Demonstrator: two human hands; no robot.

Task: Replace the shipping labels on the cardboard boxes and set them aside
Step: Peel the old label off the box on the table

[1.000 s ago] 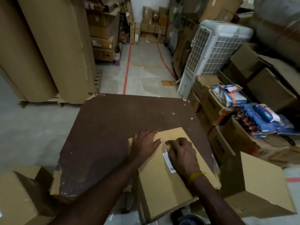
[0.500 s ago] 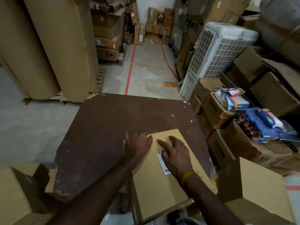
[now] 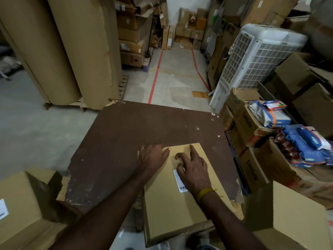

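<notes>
A flat cardboard box (image 3: 173,210) lies on the near right corner of a worn brown table (image 3: 137,134) and overhangs its front edge. A white shipping label (image 3: 179,181) with a barcode is stuck on the box top. My right hand (image 3: 193,170) lies flat over the label's right part, fingers spread and pointing away. My left hand (image 3: 153,156) rests flat on the box's far left corner, partly on the table.
Cardboard boxes stand at the near left (image 3: 18,210) and near right (image 3: 292,219). Stacked boxes with blue and white packets (image 3: 306,141) line the right side beside a white air cooler (image 3: 257,58). Tall cardboard rolls (image 3: 59,47) stand at the left. An aisle with red floor lines runs ahead.
My right hand went from pinching at the label's top to lying flat over it with fingers spread. My left hand slid toward the box's far left corner.
</notes>
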